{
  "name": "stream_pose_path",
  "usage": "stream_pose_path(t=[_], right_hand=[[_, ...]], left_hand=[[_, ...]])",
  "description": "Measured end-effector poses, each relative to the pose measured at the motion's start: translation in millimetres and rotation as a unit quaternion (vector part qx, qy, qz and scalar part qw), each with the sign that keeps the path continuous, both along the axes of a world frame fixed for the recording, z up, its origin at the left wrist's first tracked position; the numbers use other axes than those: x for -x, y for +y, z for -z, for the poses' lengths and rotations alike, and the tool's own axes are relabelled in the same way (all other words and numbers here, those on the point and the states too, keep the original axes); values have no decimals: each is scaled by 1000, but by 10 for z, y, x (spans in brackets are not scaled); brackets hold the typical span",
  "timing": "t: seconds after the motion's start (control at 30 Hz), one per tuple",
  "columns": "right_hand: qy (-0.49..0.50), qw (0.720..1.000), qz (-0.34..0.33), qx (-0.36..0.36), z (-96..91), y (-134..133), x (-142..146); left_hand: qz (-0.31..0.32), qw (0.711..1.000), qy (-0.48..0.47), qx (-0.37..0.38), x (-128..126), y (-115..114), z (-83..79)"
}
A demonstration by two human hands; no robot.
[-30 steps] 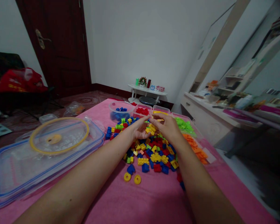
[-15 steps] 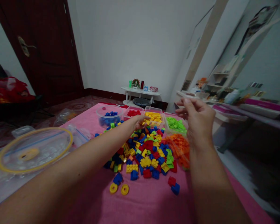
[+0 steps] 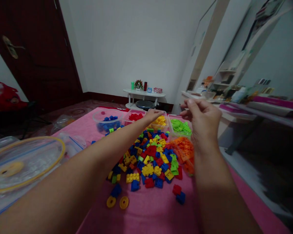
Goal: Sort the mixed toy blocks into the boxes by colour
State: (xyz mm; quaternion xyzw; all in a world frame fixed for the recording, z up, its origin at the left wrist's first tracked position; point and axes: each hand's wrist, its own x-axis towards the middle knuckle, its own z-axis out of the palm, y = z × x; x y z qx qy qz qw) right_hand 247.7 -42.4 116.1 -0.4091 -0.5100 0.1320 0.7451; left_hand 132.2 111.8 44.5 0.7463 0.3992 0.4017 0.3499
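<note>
Left hand: above the middle box; contact cannot be told.
Right hand: raised, well apart from the left hand.
Middle box: bricks inside, below the left hand.
Left box: bricks inside, just left of the left hand.
Right box: bricks inside, between the hands.
Tub: bricks inside, farther left of the left hand.
Side bricks: just left of the right wrist.
Pile: on the cloth, between the forearms.
Wheels: before the pile, toward the left forearm.
Lid: left of the left forearm.
Stand: behind both hands, beyond the cloth.
Dresser: right of the right hand.
</note>
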Motion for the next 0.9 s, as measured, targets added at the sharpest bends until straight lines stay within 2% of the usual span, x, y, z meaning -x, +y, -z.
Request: stream_pose_path(t=[0.1,0.2,0.27,0.33,0.47,0.6,0.77,0.9], right_hand=[[-2,1000,-2,-1,3,-9,47],[-10,1000,0,1,-14,-37,87],[-15,1000,1,3,-27,-56,106],[-19,1000,1,5,-37,-72,119],[-29,1000,-1,9,-50,-90,141],[-60,998,-1,21,-51,-103,163],[-141,989,-6,53,-4,-87,188],[-182,982,-2,50,30,-71,225]], left_hand=[[64,989,117,-61,-91,-44,135],[137,945,274,-112,-151,-170,249],[154,913,357,-126,-197,-233,283],[147,899,394,-125,-239,-264,288],[119,898,404,-128,-252,-294,281],[79,901,405,-135,-140,-382,245],[10,935,313,-168,150,-615,26],[52,939,313,-129,486,-933,-100]])
